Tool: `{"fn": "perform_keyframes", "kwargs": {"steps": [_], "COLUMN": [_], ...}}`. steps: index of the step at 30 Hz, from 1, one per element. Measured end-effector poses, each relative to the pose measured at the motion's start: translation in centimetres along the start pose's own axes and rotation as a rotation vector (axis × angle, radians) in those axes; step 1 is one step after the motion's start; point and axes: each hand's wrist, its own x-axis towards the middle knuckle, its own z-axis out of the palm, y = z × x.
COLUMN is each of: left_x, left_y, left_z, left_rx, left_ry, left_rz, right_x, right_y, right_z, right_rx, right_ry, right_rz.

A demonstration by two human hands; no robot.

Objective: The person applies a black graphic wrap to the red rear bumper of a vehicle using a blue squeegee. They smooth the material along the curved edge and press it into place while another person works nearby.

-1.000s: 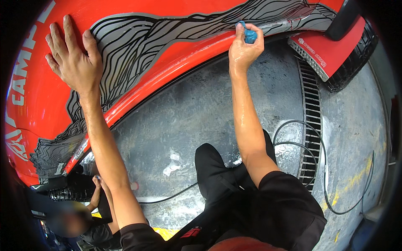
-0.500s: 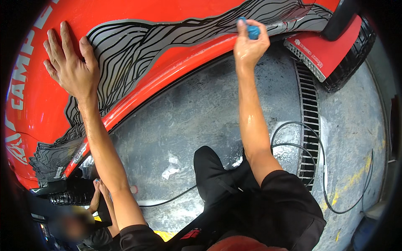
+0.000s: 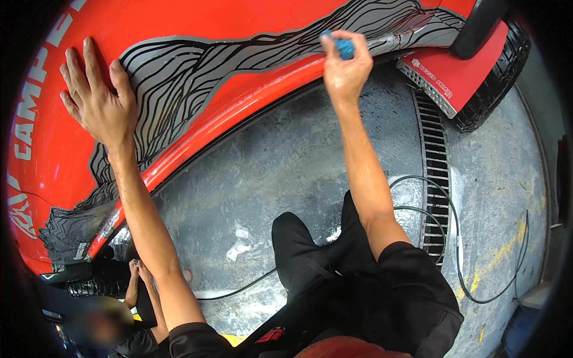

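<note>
My left hand (image 3: pixel 102 106) lies with its fingers spread on the red side panel (image 3: pixel 179 18) of a vehicle, near its white lettering. In my right hand (image 3: pixel 348 70), fingers curled and pinching, is a small soft-looking blue lump (image 3: pixel 344 49); whether it is clay, sponge or cloth I cannot tell. That hand is at the lower edge of the grey-and-black wavy-line decal (image 3: pixel 203 65), close to the wet red sill (image 3: pixel 262 95). Water glistens on the back of my right hand.
A black tyre (image 3: pixel 498 89) with a red mud flap (image 3: pixel 456 74) stands at the far right. On the wet grey floor are a drain grate (image 3: pixel 434 155), a black hose (image 3: pixel 455 206) and a whitish scrap (image 3: pixel 239 246). Another person's hands (image 3: pixel 136 269) are by the lower-left wheel.
The view has shifted slightly, so the vehicle appears a little further left and lower. My right hand has moved slightly left with the blue lump; my left hand stays spread on the panel.
</note>
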Motion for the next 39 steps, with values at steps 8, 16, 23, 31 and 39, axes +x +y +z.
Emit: {"fn": "perform_keyframes", "kwargs": {"steps": [8, 16, 23, 31, 39], "left_x": [-0.1, -0.1, 0.0, 0.2, 0.0], "left_y": [0.2, 0.1, 0.3, 0.5, 0.2], "left_z": [-0.1, -0.1, -0.2, -0.2, -0.3], "left_rx": [0.01, 0.014, 0.012, 0.017, -0.011], "left_ry": [-0.008, -0.01, -0.014, -0.028, -0.003], "left_rz": [-0.016, -0.009, -0.023, -0.025, -0.031], "right_x": [1.2, 0.9, 1.1, 2.2, -2.7], "right_y": [0.1, -0.4, -0.9, -0.5, -3.0], "right_z": [-0.5, -0.1, -0.4, -0.4, -4.5], "right_rx": [0.004, 0.011, -0.001, 0.009, 0.994], "right_ry": [-0.004, -0.004, -0.019, 0.03, -0.299], "right_rz": [0.09, 0.049, 0.047, 0.055, 0.778]}}
